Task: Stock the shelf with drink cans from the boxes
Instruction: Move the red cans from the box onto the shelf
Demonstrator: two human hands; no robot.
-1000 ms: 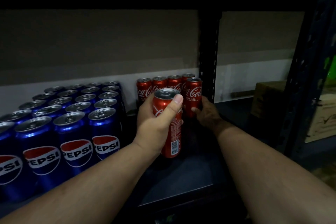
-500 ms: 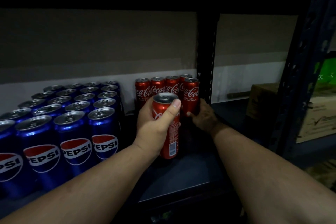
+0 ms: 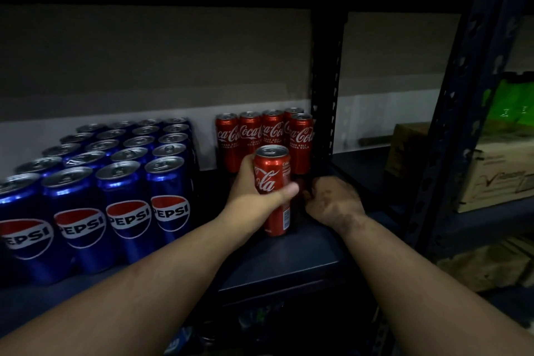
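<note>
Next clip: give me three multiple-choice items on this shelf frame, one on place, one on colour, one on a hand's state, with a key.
1. The Pepsi cans stand where, relative to the Coke cans?
A. left
B. right
C. on top

2. What colour is the held can?
A. blue
B. green
C. red

3. The left hand is:
A. flat on the shelf
B. gripping a can
C. out of view

Key: 1 A, the blue block fills the shelf's left; 2 C, its body is red with Coke script; 3 B, thumb and fingers wrap the can.
</note>
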